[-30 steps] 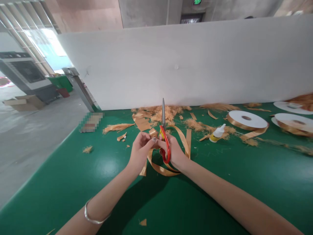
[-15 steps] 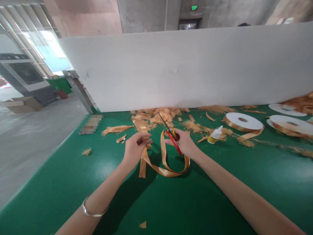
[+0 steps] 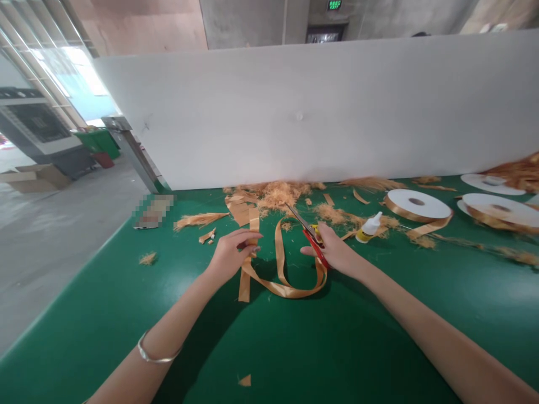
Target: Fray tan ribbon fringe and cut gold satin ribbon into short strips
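My left hand [image 3: 236,249] pinches a length of gold satin ribbon [image 3: 290,290] above the green table. One end of that ribbon sticks up past the fingers and another hangs below them, while the rest loops to the right across the tabletop. Scissors [image 3: 315,247] with red and yellow handles are gripped in my right hand [image 3: 339,249], their blades pointing up and left, away from the ribbon in my left hand. Beyond the left hand lie cut ribbon pieces [image 3: 239,209] beside a heap of frayed gold threads [image 3: 280,194].
A small white glue bottle [image 3: 369,227] stands right of the scissors. Ribbon reels [image 3: 433,203] lie at the right, with frayed strands [image 3: 475,245] before them. A white partition [image 3: 295,118] rises along the table's back. A blurred-out flat object [image 3: 152,213] rests at the left edge.
My right hand has moved right with the scissors, away from my left hand. The left hand still holds the ribbon, whose upper end now shows more clearly. The view has shifted slightly.
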`<action>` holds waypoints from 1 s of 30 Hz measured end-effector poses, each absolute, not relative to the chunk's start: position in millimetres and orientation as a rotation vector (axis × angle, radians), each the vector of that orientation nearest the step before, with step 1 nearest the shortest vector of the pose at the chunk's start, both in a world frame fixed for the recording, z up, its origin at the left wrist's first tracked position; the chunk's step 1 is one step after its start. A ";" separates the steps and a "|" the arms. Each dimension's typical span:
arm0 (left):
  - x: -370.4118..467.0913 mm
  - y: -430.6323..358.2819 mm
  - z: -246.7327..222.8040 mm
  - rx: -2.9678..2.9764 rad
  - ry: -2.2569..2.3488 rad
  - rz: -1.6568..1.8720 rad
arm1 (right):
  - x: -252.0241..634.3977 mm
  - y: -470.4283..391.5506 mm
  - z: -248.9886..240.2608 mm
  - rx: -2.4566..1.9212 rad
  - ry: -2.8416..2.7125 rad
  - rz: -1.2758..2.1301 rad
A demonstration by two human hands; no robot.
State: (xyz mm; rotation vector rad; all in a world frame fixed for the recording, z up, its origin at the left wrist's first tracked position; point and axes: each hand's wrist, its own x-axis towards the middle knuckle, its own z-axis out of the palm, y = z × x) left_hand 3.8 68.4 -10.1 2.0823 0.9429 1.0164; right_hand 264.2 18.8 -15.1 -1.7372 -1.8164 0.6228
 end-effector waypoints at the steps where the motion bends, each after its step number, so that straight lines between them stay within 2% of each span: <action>1: 3.4 68.5 -10.0 2.081 0.948 1.011 | 264.9 19.1 -16.4 -1.737 -1.816 0.618; 21: -0.2 70.6 -10.3 2.216 0.958 1.020 | 269.0 19.4 -33.3 -1.654 -1.858 -0.028; 26: -0.5 70.8 -11.1 2.161 0.937 1.035 | 266.8 15.8 -25.0 -1.596 -2.012 0.013; 30: -1.2 71.2 -6.5 2.214 0.985 1.065 | 266.9 11.4 -13.5 -1.724 -2.182 0.030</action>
